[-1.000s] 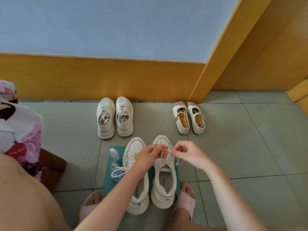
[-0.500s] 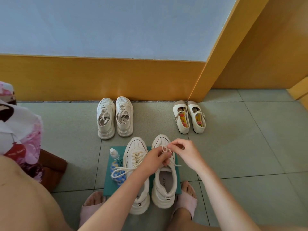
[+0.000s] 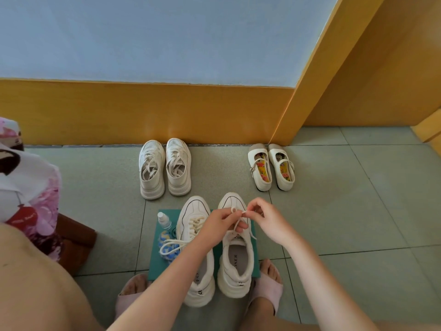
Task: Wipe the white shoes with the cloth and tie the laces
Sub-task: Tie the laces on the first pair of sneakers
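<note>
Two white sneakers stand side by side on a teal cloth on the floor, toes away from me. Over the right sneaker both hands work its laces. My left hand pinches a lace loop above the tongue. My right hand pinches the other lace end just beside it, fingertips almost touching the left hand's. The left sneaker lies partly under my left forearm, its loose lace trailing left across the cloth.
A small spray bottle lies on the cloth left of the sneakers. Another white sneaker pair and a pair of strap shoes stand by the yellow baseboard. My slippered feet flank the cloth. A floral bag sits left.
Both hands came together over the right sneaker's laces, then lifted the lace slightly; the right hand shifted a little right and now pinches a lace end.
</note>
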